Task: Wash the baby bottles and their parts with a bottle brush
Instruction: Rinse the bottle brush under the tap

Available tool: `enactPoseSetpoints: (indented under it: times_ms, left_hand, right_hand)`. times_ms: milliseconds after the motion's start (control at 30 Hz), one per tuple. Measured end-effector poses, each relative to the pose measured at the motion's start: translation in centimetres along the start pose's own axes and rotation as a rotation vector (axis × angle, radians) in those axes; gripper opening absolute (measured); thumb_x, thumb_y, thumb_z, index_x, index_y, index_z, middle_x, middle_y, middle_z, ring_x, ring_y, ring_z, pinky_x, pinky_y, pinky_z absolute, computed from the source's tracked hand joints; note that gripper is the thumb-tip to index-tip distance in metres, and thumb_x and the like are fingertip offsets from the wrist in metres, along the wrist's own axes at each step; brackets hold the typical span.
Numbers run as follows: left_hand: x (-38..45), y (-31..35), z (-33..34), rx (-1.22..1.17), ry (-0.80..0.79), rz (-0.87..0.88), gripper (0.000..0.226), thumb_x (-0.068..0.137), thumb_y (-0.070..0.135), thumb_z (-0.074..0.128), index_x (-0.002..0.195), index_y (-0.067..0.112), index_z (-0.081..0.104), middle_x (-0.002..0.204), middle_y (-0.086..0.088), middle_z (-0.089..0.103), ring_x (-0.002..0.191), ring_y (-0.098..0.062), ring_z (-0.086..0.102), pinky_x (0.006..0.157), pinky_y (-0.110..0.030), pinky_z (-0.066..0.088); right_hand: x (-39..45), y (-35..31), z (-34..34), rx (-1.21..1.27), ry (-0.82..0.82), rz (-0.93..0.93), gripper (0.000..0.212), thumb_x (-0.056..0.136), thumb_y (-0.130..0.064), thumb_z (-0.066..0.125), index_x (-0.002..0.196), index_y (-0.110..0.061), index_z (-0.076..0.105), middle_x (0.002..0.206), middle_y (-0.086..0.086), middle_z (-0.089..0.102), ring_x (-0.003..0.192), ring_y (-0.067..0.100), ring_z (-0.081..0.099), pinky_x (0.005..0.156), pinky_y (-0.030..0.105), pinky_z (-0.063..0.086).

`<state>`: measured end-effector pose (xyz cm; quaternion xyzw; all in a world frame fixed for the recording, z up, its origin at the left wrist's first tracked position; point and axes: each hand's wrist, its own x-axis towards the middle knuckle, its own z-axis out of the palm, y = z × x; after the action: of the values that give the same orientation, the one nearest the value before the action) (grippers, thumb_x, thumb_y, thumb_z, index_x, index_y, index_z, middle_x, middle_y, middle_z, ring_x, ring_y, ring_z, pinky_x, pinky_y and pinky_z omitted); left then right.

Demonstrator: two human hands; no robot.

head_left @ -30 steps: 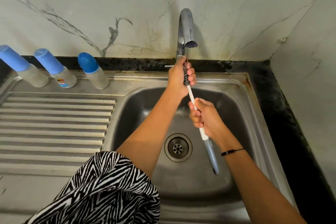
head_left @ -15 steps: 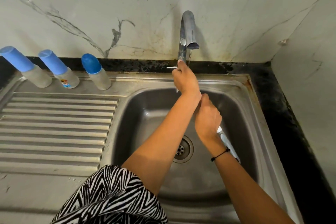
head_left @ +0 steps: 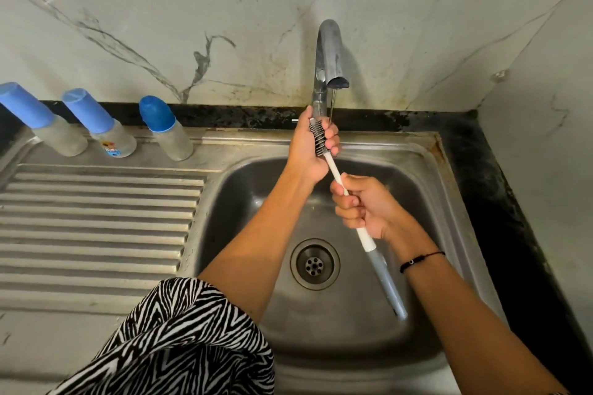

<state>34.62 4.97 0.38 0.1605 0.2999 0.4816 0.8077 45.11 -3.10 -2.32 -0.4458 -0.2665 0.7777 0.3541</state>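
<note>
Bottle brush: long, slanting from 11 o'clock to 5 o'clock over the sink basin. Dark bristle head at top, under the tap's thin stream; white shaft in the middle; grey handle end lowest.
Left bottle: clear body, tall blue cap, upright at 9 o'clock, on the sink's back ledge.
Middle bottle: same shape, colourful print on the body, just beside the first.
Right bottle: clear, rounded blue cap, nearest the basin.

The left hand covers most of the brush bristles; the right hand hides part of its handle. The leftmost bottle is cut off by the edge.
</note>
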Motion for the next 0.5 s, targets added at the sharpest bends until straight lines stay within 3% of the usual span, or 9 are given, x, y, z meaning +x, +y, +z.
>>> enactPoseSetpoints:
  times_ms: [100,200,300,400,500]
  left_hand:
    - [-0.3,0.0,-0.1,-0.047,-0.018,-0.022,0.060,0.099,0.042,0.033,0.046,0.018,0.049,0.039,0.005,0.042,0.029,-0.006,0.038,0.030,-0.014,0.030]
    - [0.0,-0.3,0.4,0.053,0.236,0.081,0.048,0.101,0.038,0.036,0.059,0.016,0.046,0.040,0.003,0.041,0.029,-0.009,0.036,0.032,-0.016,0.028]
    - [0.2,-1.0,0.9,0.183,0.447,0.217,0.043,0.101,0.033,0.038,0.064,0.014,0.045,0.046,-0.001,0.042,0.032,-0.012,0.037,0.035,-0.019,0.030]
    - [-0.1,-1.2,1.7,0.178,0.370,0.192,0.040,0.100,0.029,0.039,0.065,0.013,0.045,0.045,-0.001,0.043,0.033,-0.012,0.038,0.035,-0.019,0.032]
    - [-0.2,-0.5,2.1,0.227,0.181,0.121,0.038,0.099,0.027,0.035,0.064,0.012,0.043,0.043,0.001,0.043,0.033,-0.012,0.038,0.036,-0.018,0.032]
  right_hand:
    - [0.0,0.2,-0.3,0.113,-0.067,0.052,0.031,0.091,-0.026,0.040,0.064,-0.013,0.050,0.043,-0.005,0.032,0.030,0.005,0.024,0.031,0.013,0.018]
    - [0.7,0.9,0.6,-0.196,0.304,-0.155,0.022,0.096,-0.014,0.041,0.079,-0.011,0.055,0.059,0.007,0.051,0.041,0.012,0.043,0.037,0.021,0.032]
    - [1.4,2.1,2.0,-0.630,0.674,-0.453,0.006,0.093,-0.014,0.052,0.090,-0.017,0.055,0.079,0.001,0.059,0.065,0.011,0.051,0.054,0.020,0.038]
    - [1.4,2.9,2.4,-0.704,0.874,-0.626,0.006,0.092,-0.014,0.054,0.090,-0.011,0.059,0.073,-0.002,0.057,0.067,0.014,0.049,0.058,0.024,0.033]
    - [1.2,2.5,2.3,-0.737,0.898,-0.645,0.013,0.092,-0.012,0.052,0.083,-0.011,0.061,0.063,-0.003,0.052,0.060,0.014,0.045,0.056,0.028,0.033]
